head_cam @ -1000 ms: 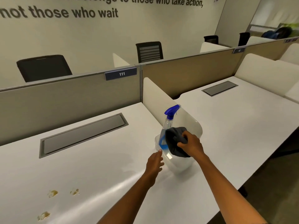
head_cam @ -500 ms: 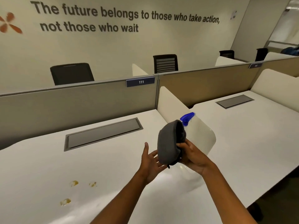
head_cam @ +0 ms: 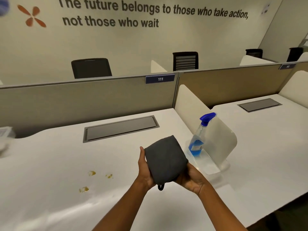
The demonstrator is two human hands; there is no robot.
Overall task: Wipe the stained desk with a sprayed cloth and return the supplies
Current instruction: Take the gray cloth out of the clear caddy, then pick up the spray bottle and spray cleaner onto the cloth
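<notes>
Since half a second ago the cloth (head_cam: 165,160) has flipped from upright to lying flat across both palms, clear of the bin now. The left hand (head_cam: 144,170) cups its left edge and the right hand (head_cam: 191,177) supports it underneath, fingers curled round the soft dark grey fabric, little loop dangling. Three yellowish stains (head_cam: 91,173) sit just left on the smooth white desk (head_cam: 50,189), lots of open surface there. The spray bottle (head_cam: 199,139) stands in the clear plastic bin (head_cam: 211,165) beside the rounded divider (head_cam: 221,135).
</notes>
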